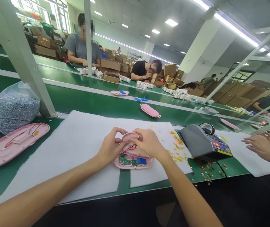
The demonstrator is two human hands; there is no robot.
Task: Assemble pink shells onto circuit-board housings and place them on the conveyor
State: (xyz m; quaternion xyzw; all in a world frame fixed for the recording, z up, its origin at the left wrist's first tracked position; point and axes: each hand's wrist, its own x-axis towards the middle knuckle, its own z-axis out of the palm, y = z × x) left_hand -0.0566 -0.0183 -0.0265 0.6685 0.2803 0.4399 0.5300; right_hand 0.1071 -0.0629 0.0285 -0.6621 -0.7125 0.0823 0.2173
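Note:
Both hands are on a pink plastic shell half, raised and tilted above a second pink shell half on the white foam sheet. My left hand grips its left side, thumb on the inner face. My right hand grips the right side, with thumb and fingers near a small white connector. Thin red and black wires run along the raised half. The lower half holds a green circuit board and a blue battery. Some fingertips are hidden behind the raised shell.
A black tape dispenser stands at right beside scattered yellow tape pieces. At left lie another pink shell and a bag of small grey parts. A pink shell sits beyond the sheet. A co-worker's hands are at far right.

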